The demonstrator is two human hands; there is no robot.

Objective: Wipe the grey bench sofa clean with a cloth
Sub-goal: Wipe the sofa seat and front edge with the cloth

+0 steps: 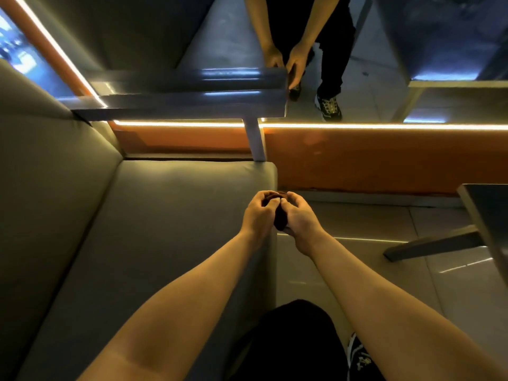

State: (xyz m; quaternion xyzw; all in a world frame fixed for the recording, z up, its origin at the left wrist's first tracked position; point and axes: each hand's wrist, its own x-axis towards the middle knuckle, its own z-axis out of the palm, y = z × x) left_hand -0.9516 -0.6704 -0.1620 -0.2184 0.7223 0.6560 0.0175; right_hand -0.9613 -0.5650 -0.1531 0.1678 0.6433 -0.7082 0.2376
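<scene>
The 2 hands meet over the front edge of the grey bench sofa (165, 229), close to its far right corner, with a dark cloth (279, 221) bunched between them; whether it touches the seat cannot be told. The left hand (259, 213) curls its fingers tight round the cloth's upper part, and the right hand (299, 217) grips it from the other side, thumb and fingers closed on it. Beyond the seat's far edge runs an orange panel (384, 160), and a table (490, 207) corner juts over the tiled floor (371, 224)
</scene>
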